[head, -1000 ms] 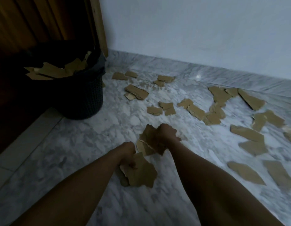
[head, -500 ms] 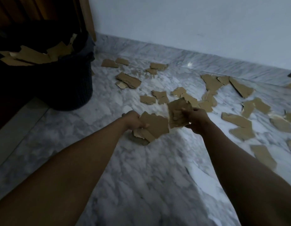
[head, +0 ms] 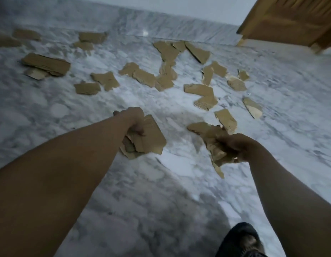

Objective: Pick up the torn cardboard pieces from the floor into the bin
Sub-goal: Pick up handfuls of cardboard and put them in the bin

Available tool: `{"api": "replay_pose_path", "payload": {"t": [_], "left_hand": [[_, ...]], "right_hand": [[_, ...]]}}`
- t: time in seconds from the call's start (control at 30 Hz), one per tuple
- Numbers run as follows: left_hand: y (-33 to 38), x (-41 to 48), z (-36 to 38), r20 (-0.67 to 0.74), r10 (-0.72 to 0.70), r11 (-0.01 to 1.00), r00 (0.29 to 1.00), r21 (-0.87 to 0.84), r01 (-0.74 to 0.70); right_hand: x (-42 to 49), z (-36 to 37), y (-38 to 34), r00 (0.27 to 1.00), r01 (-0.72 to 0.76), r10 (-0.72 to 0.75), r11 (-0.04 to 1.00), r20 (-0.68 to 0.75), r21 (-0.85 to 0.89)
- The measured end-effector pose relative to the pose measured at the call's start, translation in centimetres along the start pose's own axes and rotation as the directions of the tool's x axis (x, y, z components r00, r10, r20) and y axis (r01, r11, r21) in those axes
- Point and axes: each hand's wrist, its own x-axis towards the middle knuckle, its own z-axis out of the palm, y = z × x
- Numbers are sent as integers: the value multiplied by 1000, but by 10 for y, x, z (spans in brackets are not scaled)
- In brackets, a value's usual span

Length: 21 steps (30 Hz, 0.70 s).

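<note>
My left hand (head: 132, 120) grips a stack of torn cardboard pieces (head: 149, 140) above the marble floor. My right hand (head: 235, 148) grips another bunch of cardboard scraps (head: 211, 140), held low near a loose piece (head: 226, 120) on the floor. Several more torn pieces lie scattered ahead, such as a thick slab (head: 47, 64) at the left and a cluster (head: 166, 75) in the middle. The bin is out of view.
The marble floor (head: 161, 191) meets a marble skirting (head: 161, 25) along the far wall. A wooden door or cabinet (head: 294, 19) stands at the top right. A dark shoe (head: 240, 240) shows at the bottom edge.
The view has swung right, so the bin has left the frame. Both hands, still holding cardboard, have moved apart, the right one going lower and to the right.
</note>
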Motion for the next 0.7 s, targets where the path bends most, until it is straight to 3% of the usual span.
{"api": "replay_pose_path", "payload": {"t": [0.1, 0.27, 0.4, 0.5, 0.6, 0.7], "left_hand": [[17, 4, 7, -32, 74, 995, 997, -68, -76], [32, -5, 18, -141, 77, 959, 987, -259, -111], [40, -10, 34, -246, -85, 866, 966, -498, -51], [48, -16, 44, -221, -173, 765, 960, -644, -10], [46, -20, 45, -174, -237, 656, 956, -755, 25], [52, -15, 36, -114, -221, 505, 969, -863, 13]], "right_hand": [[0, 15, 16, 994, -97, 106, 944, 10, -316], [-10, 52, 15, 1000, 1, 5, 978, 27, -211], [-1, 66, 13, 990, 131, -141, 945, -9, -299], [5, 78, 11, 974, 221, -221, 914, 39, -339], [-15, 79, 2, 961, 276, -266, 936, 76, -217], [-22, 51, -3, 913, 304, -343, 933, 219, 193]]}}
